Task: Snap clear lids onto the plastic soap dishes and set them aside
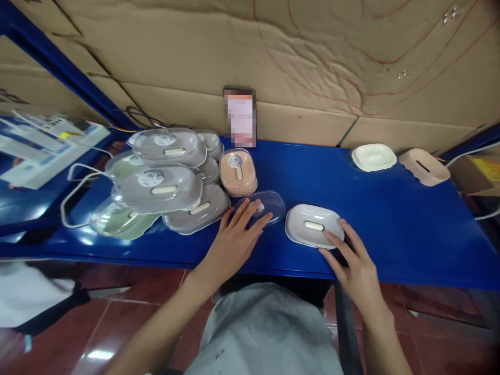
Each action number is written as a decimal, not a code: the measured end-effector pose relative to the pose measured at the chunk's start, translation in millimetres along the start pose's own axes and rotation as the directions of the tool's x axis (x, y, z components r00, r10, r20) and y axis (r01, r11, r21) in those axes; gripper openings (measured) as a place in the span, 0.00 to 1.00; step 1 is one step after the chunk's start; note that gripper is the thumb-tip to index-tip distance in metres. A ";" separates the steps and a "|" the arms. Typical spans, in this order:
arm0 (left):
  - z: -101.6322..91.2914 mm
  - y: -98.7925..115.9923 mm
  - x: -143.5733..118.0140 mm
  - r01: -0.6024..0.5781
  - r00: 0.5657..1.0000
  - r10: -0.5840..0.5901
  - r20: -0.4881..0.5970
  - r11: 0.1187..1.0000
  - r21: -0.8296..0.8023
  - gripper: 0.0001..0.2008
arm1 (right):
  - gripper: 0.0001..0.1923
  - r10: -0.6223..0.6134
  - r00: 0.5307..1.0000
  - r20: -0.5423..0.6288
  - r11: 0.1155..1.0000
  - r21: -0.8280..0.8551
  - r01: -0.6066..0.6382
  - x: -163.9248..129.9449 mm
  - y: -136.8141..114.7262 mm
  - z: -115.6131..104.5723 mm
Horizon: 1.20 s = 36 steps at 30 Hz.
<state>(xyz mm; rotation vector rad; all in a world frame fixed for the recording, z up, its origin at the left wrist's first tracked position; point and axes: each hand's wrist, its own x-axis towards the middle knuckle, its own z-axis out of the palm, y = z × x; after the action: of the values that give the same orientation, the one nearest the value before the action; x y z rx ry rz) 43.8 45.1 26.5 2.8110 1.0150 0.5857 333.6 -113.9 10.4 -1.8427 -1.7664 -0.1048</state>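
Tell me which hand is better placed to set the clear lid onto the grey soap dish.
Probably the left hand: its fingers already lie on the clear lid, right beside the grey soap dish. The right hand touches that dish's near edge, so it looks better placed to steady it.

A small assembly or packing workshop is seen: a blue workbench (390, 229), cardboard sheeting (312, 52) behind it, stacked lidded soap dishes (164, 182) at centre left.

Left hand (234, 237) lies flat on a clear lid (261, 207) — right hand (351, 260) touches a white dish (312, 225), at its 3 o'clock, on the blue table (410, 234).
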 end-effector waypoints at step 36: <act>20.0 35.5 33.1 -0.274 0.957 0.289 0.010 0.916 -0.294 0.21 | 0.40 0.053 0.999 0.007 0.996 0.073 -0.054 1.1 -9.2 4.0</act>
<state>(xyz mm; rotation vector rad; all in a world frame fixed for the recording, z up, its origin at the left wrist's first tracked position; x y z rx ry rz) 96.0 39.4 26.4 2.7038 0.4668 0.6252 323.8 -111.5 10.8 -1.8378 -1.7000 -0.0150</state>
